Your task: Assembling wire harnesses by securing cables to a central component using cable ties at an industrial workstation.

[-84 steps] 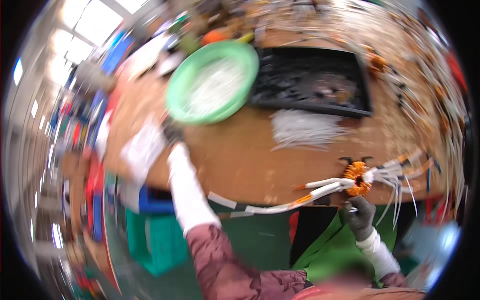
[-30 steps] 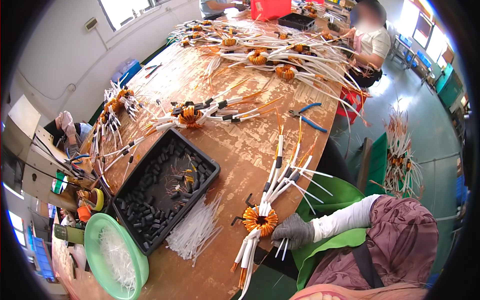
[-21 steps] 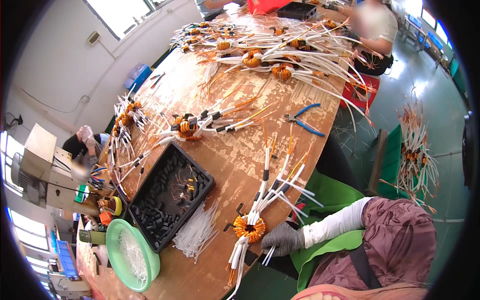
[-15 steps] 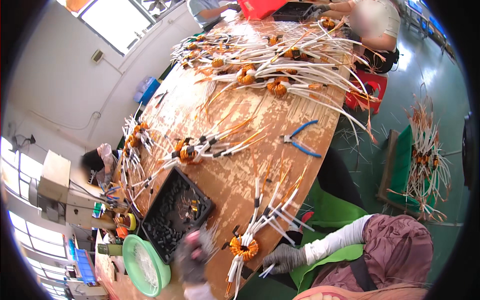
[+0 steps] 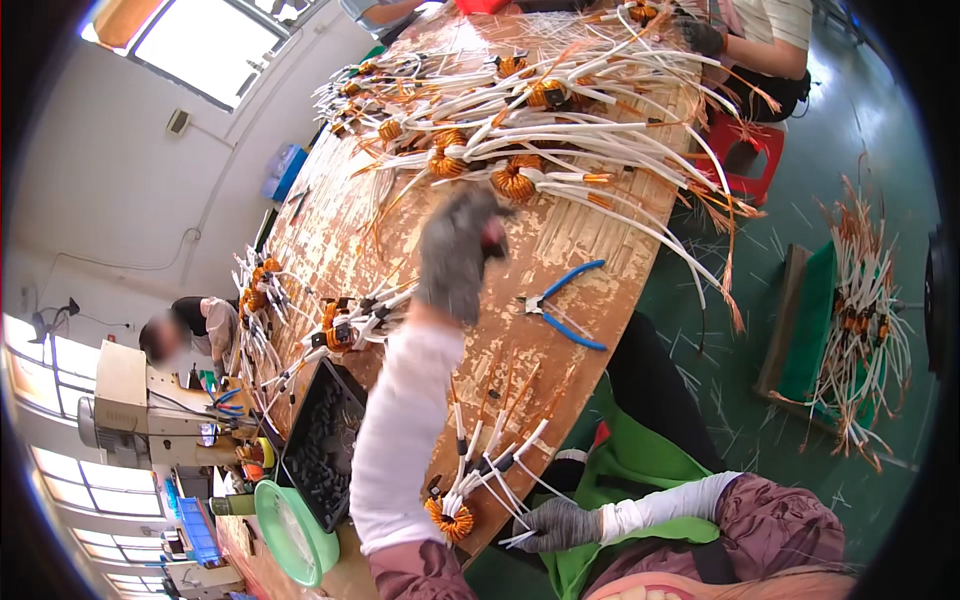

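My left hand (image 5: pixel 458 255), in a grey glove, reaches over the middle of the table, just short of a copper-wound ring coil (image 5: pixel 515 180) with long white leads. It is blurred, and its fingers cannot be made out. Low on the right, my gloved right hand (image 5: pixel 560 525) is closed around thin white strips (image 5: pixel 520 538) whose ends poke out. Beside it, at the near table edge, lies another copper ring coil (image 5: pixel 450 518) with white-sleeved leads and bare copper ends. Blue-handled pliers (image 5: pixel 570 310) lie spread on the table, right of my left hand.
A black tray (image 5: pixel 320 440) of small black pieces and a green bowl (image 5: pixel 300 540) stand left of my arm. Coils with leads (image 5: pixel 600 135) heap up at the far end. Another person's gloved hand (image 5: pixel 703 38) is there. A green crate (image 5: pixel 815 330) of coils stands on the floor.
My left hand has moved from beside the black tray forward to the far coils. My right hand stays low by the near coil, still holding the strips. The view has shifted slightly.
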Available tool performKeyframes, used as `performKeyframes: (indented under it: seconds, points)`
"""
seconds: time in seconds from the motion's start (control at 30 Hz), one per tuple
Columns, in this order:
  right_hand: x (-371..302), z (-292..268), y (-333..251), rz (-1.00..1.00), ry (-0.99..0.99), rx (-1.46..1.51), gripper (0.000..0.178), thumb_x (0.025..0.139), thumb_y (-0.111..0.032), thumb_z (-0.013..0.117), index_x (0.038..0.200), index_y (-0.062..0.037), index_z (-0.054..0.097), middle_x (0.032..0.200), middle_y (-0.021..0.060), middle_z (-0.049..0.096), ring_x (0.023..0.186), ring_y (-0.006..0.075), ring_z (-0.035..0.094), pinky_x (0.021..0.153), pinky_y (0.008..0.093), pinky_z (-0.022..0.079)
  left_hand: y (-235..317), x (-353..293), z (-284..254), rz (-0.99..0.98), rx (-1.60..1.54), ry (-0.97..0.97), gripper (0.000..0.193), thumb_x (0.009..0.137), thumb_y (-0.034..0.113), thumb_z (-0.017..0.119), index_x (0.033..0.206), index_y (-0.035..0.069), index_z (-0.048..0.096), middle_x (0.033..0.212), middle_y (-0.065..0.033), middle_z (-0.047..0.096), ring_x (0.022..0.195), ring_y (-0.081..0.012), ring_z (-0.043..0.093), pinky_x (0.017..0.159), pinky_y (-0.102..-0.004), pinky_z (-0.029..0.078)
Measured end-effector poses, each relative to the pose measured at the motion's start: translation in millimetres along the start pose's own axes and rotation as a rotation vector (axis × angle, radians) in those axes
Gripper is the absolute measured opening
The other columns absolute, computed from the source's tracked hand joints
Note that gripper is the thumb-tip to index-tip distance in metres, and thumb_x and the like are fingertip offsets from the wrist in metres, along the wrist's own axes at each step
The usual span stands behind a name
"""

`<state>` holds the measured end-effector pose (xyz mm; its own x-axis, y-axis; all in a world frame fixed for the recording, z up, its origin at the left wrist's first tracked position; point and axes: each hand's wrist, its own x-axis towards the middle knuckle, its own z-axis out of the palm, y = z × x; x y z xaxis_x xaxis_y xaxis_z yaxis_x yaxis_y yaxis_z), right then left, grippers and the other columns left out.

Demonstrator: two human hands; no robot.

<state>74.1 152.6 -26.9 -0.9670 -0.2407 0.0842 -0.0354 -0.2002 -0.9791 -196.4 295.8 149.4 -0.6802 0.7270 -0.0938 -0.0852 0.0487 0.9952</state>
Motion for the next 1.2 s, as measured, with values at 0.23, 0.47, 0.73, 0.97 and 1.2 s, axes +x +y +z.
performKeyframes:
  seconds: [0.23,0.47,0.73,0.97,1.2]
  points:
    - [-24,25,2,-0.081,-0.143,-0.109,0.016,0.082,-0.027,0.058,0.08,-0.0111,0.056,0.061,0.0097,0.054,0.058,0.0302,0.057,0.052,0.0379,0.043,-26,-160,2,-0.529,-0.018,-0.281,0.041,0.086,0.028,0.059,0.114,-0.002,0.053,0.089,-0.0083,0.062,0.063,-0.0096,0.055,0.054,-0.0227,0.045]
    - [-38,22,-31,-0.047,-0.264,-0.245,0.015,0.081,-0.024,0.057,0.088,-0.0117,0.057,0.066,0.0097,0.058,0.063,0.0303,0.059,0.055,0.0382,0.045,-25,-271,-2,-0.368,-0.176,-0.22,0.039,0.081,0.015,0.064,0.115,-0.001,0.053,0.097,-0.0087,0.061,0.075,-0.0149,0.06,0.067,-0.0297,0.053]
    - [5,-57,-60,-0.366,0.222,-0.742,0.015,0.083,-0.011,0.055,0.097,-0.006,0.059,0.074,0.0112,0.06,0.068,0.0259,0.061,0.057,0.0333,0.048,-85,-380,-88,0.179,-0.166,0.639,0.035,0.089,0.028,0.055,0.112,0.002,0.055,0.093,-0.0097,0.06,0.071,-0.012,0.055,0.06,-0.0248,0.047]
    - [112,-65,-108,-0.582,0.347,-0.987,0.017,0.083,-0.02,0.057,0.091,-0.0046,0.059,0.073,0.0181,0.06,0.066,0.0352,0.059,0.058,0.0409,0.047,-141,-446,-90,0.094,-1.0,0.548,0.039,0.085,0.006,0.049,0.123,-0.002,0.045,0.117,-0.0197,0.052,0.097,-0.0276,0.057,0.089,-0.0393,0.049]
    - [192,-37,-74,-0.533,-0.061,-1.392,0.014,0.08,-0.02,0.056,0.087,-0.008,0.059,0.069,0.0189,0.058,0.065,0.038,0.057,0.057,0.0439,0.044,-177,-435,-58,0.208,-0.977,0.523,0.049,0.079,-0.001,0.059,0.125,-0.002,0.043,0.122,-0.0203,0.049,0.115,-0.031,0.049,0.097,-0.0383,0.043]
